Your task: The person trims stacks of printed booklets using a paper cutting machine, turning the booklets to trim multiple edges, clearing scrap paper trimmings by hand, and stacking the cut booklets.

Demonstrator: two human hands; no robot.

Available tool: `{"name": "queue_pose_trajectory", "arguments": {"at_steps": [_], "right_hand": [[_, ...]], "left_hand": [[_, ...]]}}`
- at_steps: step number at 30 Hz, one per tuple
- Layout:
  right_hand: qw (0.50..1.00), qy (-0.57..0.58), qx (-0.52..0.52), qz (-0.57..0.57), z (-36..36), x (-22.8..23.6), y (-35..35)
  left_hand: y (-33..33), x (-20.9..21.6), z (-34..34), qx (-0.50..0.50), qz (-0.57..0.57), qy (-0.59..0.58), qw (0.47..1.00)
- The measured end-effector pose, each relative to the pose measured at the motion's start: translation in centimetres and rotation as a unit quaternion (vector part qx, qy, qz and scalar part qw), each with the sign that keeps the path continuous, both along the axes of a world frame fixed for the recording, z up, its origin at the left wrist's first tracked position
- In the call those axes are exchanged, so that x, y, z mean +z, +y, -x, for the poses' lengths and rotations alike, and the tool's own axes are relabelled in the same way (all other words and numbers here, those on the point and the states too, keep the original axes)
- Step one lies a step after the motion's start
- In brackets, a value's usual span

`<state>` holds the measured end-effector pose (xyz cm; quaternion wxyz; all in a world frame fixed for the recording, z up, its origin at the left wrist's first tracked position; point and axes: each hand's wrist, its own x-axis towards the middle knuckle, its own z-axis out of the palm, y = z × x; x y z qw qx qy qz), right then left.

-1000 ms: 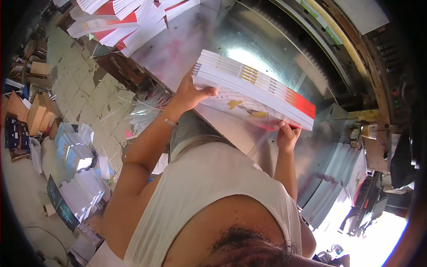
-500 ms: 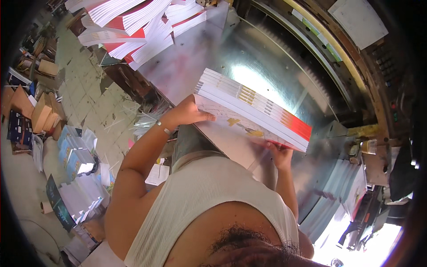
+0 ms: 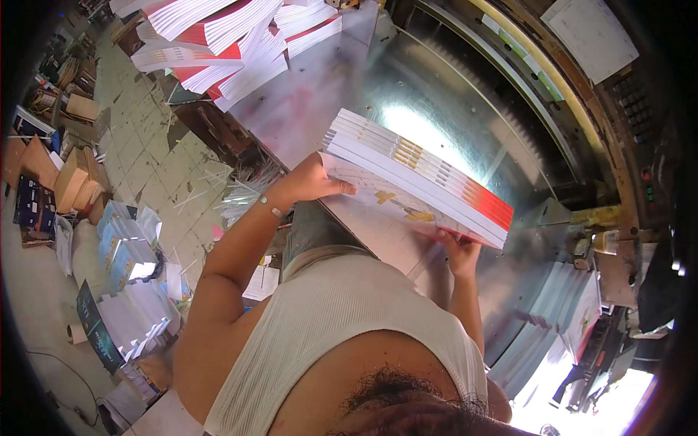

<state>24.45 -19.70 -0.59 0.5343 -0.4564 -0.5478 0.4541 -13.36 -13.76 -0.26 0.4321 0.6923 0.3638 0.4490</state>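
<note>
A stack of books point(image 3: 414, 182) with white, gold and red spines stands tilted over the metal table point(image 3: 392, 247), its printed cover side facing me. My left hand point(image 3: 313, 180) grips the stack's left end, thumb across the cover and fingers hidden behind. At the lower right corner my right hand point(image 3: 458, 247) holds the same stack, its fingers partly hidden beneath. Whether the stack's lower edge rests on the metal or hangs just above it, I cannot tell.
Fanned piles of red-and-white booklets point(image 3: 240, 43) lie at the table's far left. A machine with a yellow-edged beam point(image 3: 538, 65) rises behind. Grey paper stacks point(image 3: 545, 305) stand at right. Floor-level book bundles point(image 3: 127, 247) and paper strips point(image 3: 251, 192) lie to the left.
Both hands keep their hold on the stack, which stays almost in place. The whole view has shifted slightly.
</note>
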Motion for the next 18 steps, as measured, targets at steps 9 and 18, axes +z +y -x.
{"name": "queue_pose_trajectory", "arguments": {"at_steps": [9, 18], "right_hand": [[0.999, -0.042, -0.004, -0.003, -0.75, -0.93, 0.18], [1.000, -0.023, -0.005, -0.007, -0.46, -0.56, 0.14]], "left_hand": [[-0.01, -0.03, -0.05, -0.004, 0.008, 0.006, 1.000], [0.05, -0.30, -0.14, -0.005, 0.020, -0.011, 1.000]]}}
